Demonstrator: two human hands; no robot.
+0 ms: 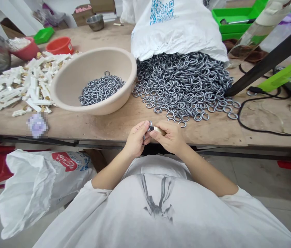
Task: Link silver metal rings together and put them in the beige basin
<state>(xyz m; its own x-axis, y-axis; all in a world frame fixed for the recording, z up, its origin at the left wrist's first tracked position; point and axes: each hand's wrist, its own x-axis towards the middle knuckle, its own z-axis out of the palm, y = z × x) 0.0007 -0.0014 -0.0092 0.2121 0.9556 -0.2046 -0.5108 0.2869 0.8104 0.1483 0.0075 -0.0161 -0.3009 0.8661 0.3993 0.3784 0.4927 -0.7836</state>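
At the table's front edge my left hand (135, 138) pinches a small grey ring (150, 123) between thumb and fingers. My right hand (171, 137) is closed on a short tool with a cream handle (158, 130) and a dark tip. That tip touches or nearly touches the ring; its exact kind is too small to tell. Just beyond my hands, a large heap of grey rings (184, 86) spills out of a white sack (178, 34). To the left stands a beige basin (65, 96) with more grey rings (101, 90) inside.
White plastic strips (35, 86) lie scattered at the left, near a red bowl (60, 45) and a metal bowl (95, 22). A dark post (266, 58) and black cable (240, 117) stand at the right. An open white bag (34, 186) sits below the table.
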